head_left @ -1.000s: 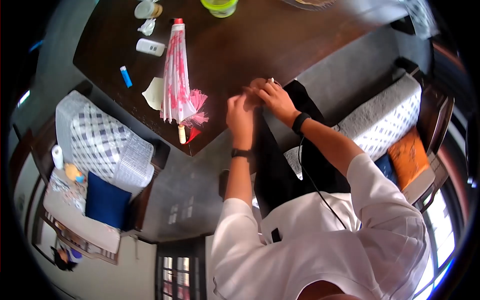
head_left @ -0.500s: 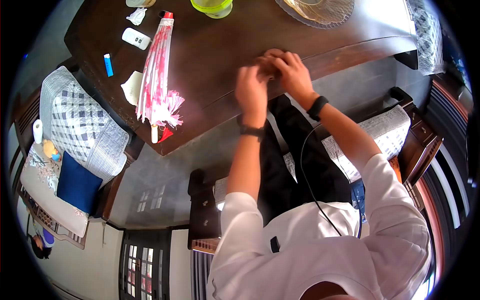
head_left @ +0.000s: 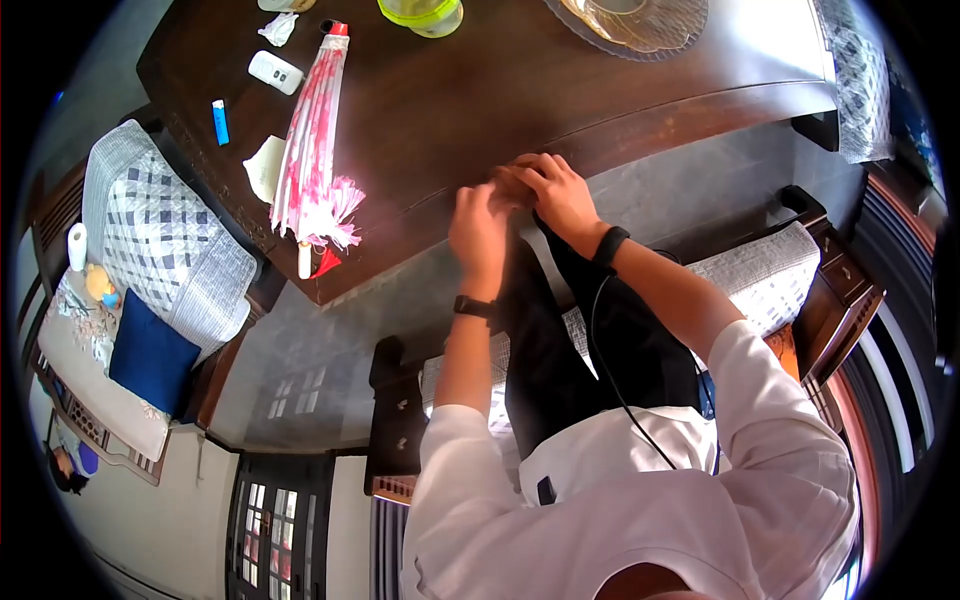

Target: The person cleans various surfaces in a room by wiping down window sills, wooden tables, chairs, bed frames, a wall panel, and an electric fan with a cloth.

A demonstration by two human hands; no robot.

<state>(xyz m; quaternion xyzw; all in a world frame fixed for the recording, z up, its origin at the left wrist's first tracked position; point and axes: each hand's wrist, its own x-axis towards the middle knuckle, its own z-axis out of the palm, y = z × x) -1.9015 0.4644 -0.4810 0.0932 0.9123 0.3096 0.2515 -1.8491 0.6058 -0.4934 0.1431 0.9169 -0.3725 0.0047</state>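
Just at the near edge of the dark wooden table (head_left: 420,130), my left hand (head_left: 478,228) and my right hand (head_left: 560,198) meet with curled fingers. Between their fingertips is a small brownish thing (head_left: 513,187), too blurred to make out. To the left on the table lies a folded pink and white parasol (head_left: 312,140) with a red tip, a pink fringe and a pale handle toward the table corner. A pale piece of paper (head_left: 262,168) lies beside it, partly behind the parasol.
On the table are a white remote (head_left: 275,72), a blue lighter (head_left: 220,122), a crumpled tissue (head_left: 278,29), a green-rimmed container (head_left: 425,14) and a glass dish (head_left: 640,28). A cushioned bench (head_left: 160,230) stands left. A cable hangs from my right wrist. Another person is at the far left.
Over the last second the view has shifted, showing more table on the right. Since half a second ago, both hands have moved down toward my body, still together around the brownish thing.
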